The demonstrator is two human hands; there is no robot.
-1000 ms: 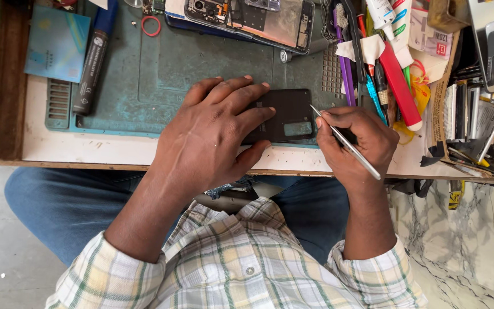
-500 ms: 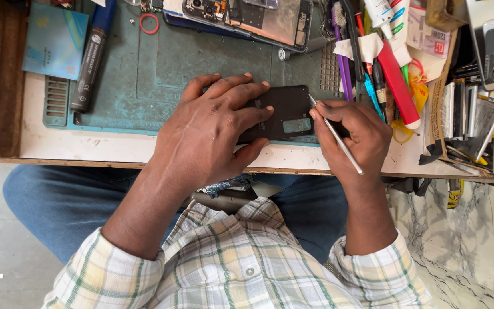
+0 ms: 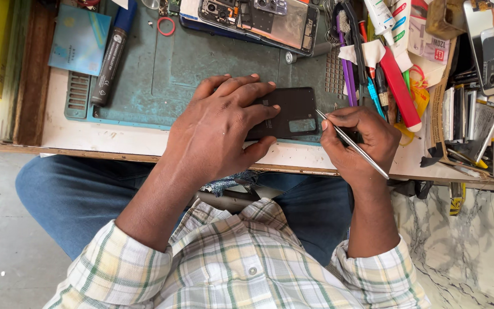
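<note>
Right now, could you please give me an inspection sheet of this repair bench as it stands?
Surface: teal work mat on a pale bench, worn and stained.
Job's things: black phone back cover flat on the mat; metal tweezers.
Clutter: opened phone, black marker, red tube, tools and parts at right.
Grippers: left hand presses the cover; right hand holds the tweezers.
Cables: nothing seen.
Surroundings: grey floor, marbled surface at right.

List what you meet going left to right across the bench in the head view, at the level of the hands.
Black marker → left hand → dark phone back cover → metal tweezers in the right hand → red tube → stack of phone parts.
</note>
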